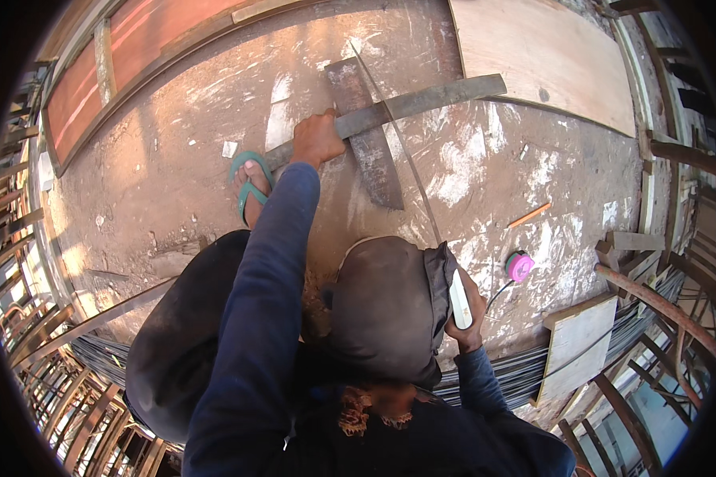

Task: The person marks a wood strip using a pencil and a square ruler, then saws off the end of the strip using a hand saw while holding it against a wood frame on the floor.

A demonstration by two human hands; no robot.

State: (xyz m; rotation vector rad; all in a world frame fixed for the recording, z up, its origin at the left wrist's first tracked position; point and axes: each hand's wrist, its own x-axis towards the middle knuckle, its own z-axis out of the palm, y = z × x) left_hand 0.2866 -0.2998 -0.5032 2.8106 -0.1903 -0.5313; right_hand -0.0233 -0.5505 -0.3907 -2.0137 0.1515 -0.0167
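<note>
On rough ground [175, 183], left hand [318, 139] grips flat timber [445, 95], right hand [472, 312] a thin saw [428, 208].

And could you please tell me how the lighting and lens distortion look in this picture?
In the head view, the framed reddish panel curves toward the black fisheye rim; warm bright patches fall on the floor at left; the left hand and saw handle look fairly sharp.

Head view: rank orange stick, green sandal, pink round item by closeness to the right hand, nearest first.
From the right hand, gripping the white saw handle:
1. Pink round item: on the floor, just right and ahead.
2. Orange stick: also right, farther ahead.
3. Green sandal: on a foot, well to the left.
</note>
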